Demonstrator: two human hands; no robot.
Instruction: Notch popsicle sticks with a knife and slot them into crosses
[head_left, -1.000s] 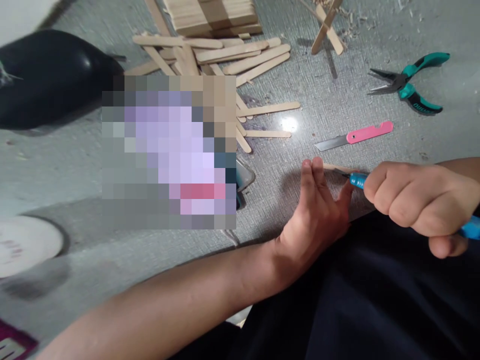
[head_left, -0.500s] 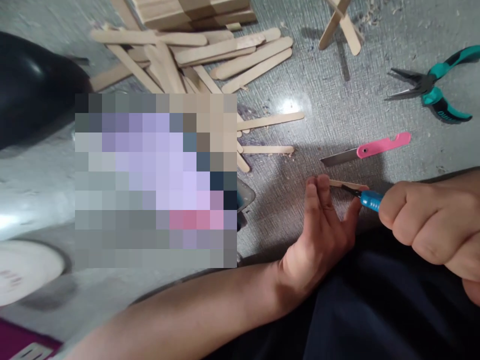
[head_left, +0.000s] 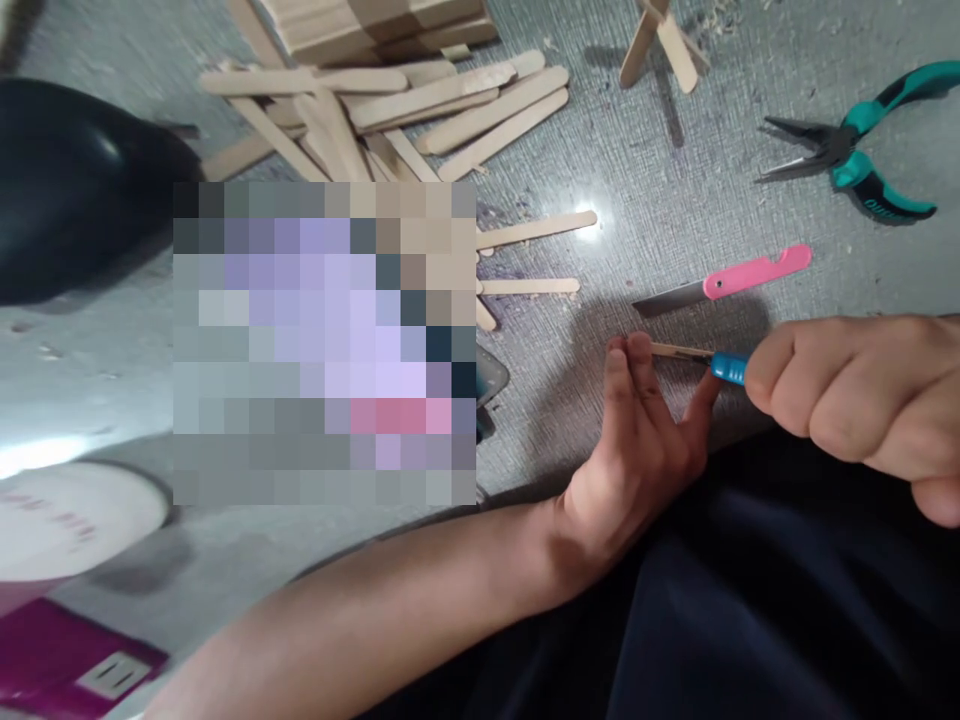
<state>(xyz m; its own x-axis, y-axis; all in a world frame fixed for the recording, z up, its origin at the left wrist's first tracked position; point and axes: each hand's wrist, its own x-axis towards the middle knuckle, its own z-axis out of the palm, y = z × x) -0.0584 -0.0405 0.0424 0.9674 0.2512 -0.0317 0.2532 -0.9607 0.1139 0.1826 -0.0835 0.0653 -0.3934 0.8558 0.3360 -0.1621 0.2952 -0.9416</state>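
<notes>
Left hand point(head_left: 637, 450) flat and open, fingertips point(head_left: 628, 352) pressing a wooden stick point(head_left: 679, 350) onto the grey floor point(head_left: 660, 190). Right hand point(head_left: 847, 400) fisted tight around a blue-handled knife point(head_left: 727, 368), blade tip on the stick. Just beyond, a pink-handled blade point(head_left: 724, 283); farther off, teal pliers point(head_left: 855, 150).

The floor point(head_left: 615, 180) is bare between the pile of sticks point(head_left: 390, 110) and the pink knife point(head_left: 724, 285), so a hand can pass there. Two loose sticks point(head_left: 532, 255) lie just left of that gap. The pink knife lies just above the left hand point(head_left: 637, 450) and the right hand point(head_left: 855, 400) and blocks the way up. The green pliers point(head_left: 855, 150) lie farther up on the right. A black thing point(head_left: 75, 190) and a blurred patch fill the left side.
</notes>
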